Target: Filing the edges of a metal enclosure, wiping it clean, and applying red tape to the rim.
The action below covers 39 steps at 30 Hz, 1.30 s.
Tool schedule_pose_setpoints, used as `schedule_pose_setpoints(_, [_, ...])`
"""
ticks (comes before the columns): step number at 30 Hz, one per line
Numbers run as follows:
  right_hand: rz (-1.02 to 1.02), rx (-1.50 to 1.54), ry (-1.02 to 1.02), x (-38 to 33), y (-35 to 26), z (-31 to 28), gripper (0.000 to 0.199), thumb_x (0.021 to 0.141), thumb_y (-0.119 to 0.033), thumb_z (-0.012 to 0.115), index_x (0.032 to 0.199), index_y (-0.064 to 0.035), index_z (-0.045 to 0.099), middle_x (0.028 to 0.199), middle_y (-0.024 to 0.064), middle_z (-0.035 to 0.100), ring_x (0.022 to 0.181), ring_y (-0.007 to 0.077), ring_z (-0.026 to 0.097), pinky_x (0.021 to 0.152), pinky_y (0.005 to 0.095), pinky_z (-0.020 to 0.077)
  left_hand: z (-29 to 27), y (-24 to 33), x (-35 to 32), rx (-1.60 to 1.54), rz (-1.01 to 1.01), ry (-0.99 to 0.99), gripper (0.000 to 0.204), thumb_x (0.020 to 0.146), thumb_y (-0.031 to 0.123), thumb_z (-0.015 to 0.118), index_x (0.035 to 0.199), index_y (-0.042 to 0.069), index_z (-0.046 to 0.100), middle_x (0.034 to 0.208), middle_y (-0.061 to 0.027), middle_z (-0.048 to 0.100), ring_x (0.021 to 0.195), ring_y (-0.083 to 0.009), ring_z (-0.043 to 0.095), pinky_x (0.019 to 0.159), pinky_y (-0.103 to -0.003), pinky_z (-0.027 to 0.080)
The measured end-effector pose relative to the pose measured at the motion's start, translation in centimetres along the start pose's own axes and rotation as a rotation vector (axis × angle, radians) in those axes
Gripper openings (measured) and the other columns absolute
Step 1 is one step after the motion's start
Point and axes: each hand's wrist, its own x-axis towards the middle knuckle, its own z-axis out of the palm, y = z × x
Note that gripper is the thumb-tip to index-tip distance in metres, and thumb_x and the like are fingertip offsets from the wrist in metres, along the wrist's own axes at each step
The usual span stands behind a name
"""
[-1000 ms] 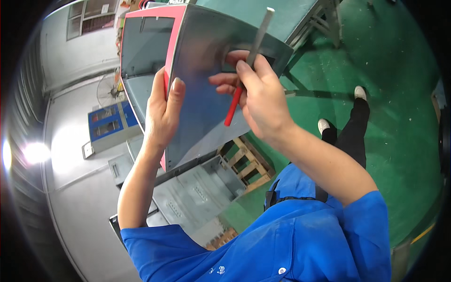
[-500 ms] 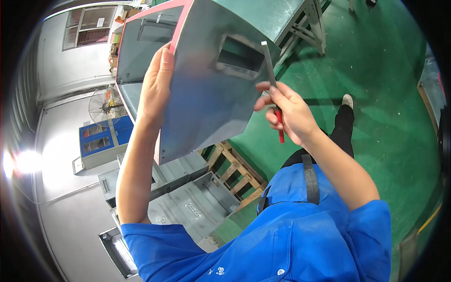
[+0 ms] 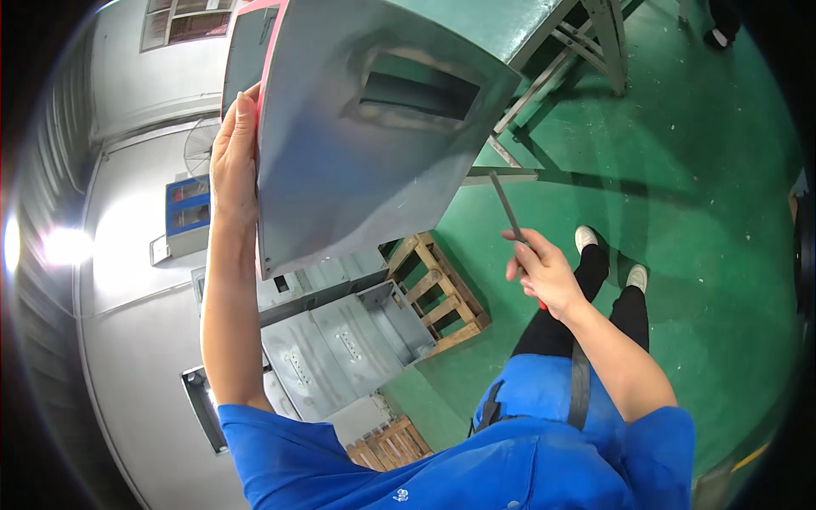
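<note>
A grey sheet-metal cabinet with a pink-red rim fills the upper middle, tilted, its side panel facing me. Near the panel's far edge is a rectangular cutout ringed by rubbed, discoloured metal. My left hand is wrapped round the rimmed edge at the left, its fingers partly hidden behind it. Lower right of the cabinet and apart from it, my right hand is closed on a flat file. The file's grey blade points up toward the cabinet; only a bit of its red handle shows below the fingers.
A green-topped workbench with grey legs stands behind the cabinet. Grey metal enclosures and a wooden pallet lie below it on the green floor. At the left are a fan and a blue-fronted cabinet. Another person's foot shows at top right.
My right hand with the file has drawn down and away from the cutout panel. The view has shifted, and my left hand still grips the cabinet's edge.
</note>
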Motion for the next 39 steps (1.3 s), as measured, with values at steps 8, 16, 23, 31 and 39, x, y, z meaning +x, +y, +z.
schedule_pose_setpoints(8, [0.089,-0.045,0.176,-2.5,5.9,-10.3,0.024,0.091,-0.015,0.035,0.112,-0.0048,0.043,0.069,0.0055,0.053,0.044,0.0026,0.031,0.038,0.0175,0.0256,-1.0,-0.6,0.2,0.154,-0.093,0.076,0.045,0.090,0.040,0.039,0.103,0.000,0.055,0.086,-0.0045,0.059,0.076,-0.0104,0.056,0.067,-0.021,0.047])
schedule_pose_setpoints(16, [0.360,0.024,0.152,-2.7,13.8,-14.8,0.026,0.091,-0.014,0.034,0.114,-0.0050,0.043,0.068,0.0053,0.052,0.042,0.0028,0.030,0.036,0.0173,0.0251,-0.8,-0.6,0.2,0.210,-0.063,0.254,0.053,0.093,0.040,0.029,0.122,-0.002,0.041,0.118,-0.0112,0.049,0.109,-0.0184,0.045,0.095,-0.028,0.031])
schedule_pose_setpoints(23, [0.367,-0.034,0.013,0.2,18.0,-14.0,0.030,0.092,-0.015,0.033,0.119,-0.0066,0.043,0.067,0.0039,0.052,0.040,0.0019,0.028,0.036,0.0164,0.0246,-7.1,-1.6,-0.2,0.446,-0.013,0.277,0.045,0.092,0.033,0.025,0.121,0.002,0.039,0.113,-0.0090,0.049,0.106,-0.0200,0.046,0.091,-0.031,0.034])
schedule_pose_setpoints(31, [0.342,-0.020,-0.132,3.1,17.5,-10.7,0.031,0.091,-0.015,0.035,0.119,-0.0082,0.046,0.065,0.0007,0.054,0.046,0.0029,0.036,0.041,0.0179,0.0319,-4.6,-0.9,-0.9,0.232,-0.057,0.267,0.047,0.089,0.038,0.029,0.118,0.003,0.042,0.106,-0.0101,0.052,0.097,-0.0208,0.052,0.084,-0.031,0.041])
schedule_pose_setpoints(39, [0.272,0.063,-0.205,3.3,12.6,-9.6,0.031,0.092,-0.016,0.034,0.121,-0.0084,0.043,0.070,0.0019,0.054,0.046,0.0018,0.033,0.041,0.0158,0.0294,-6.0,-1.3,-1.5,0.291,-0.103,0.331,0.049,0.093,0.032,0.021,0.123,-0.004,0.037,0.120,-0.0080,0.044,0.112,-0.0165,0.038,0.097,-0.027,0.024])
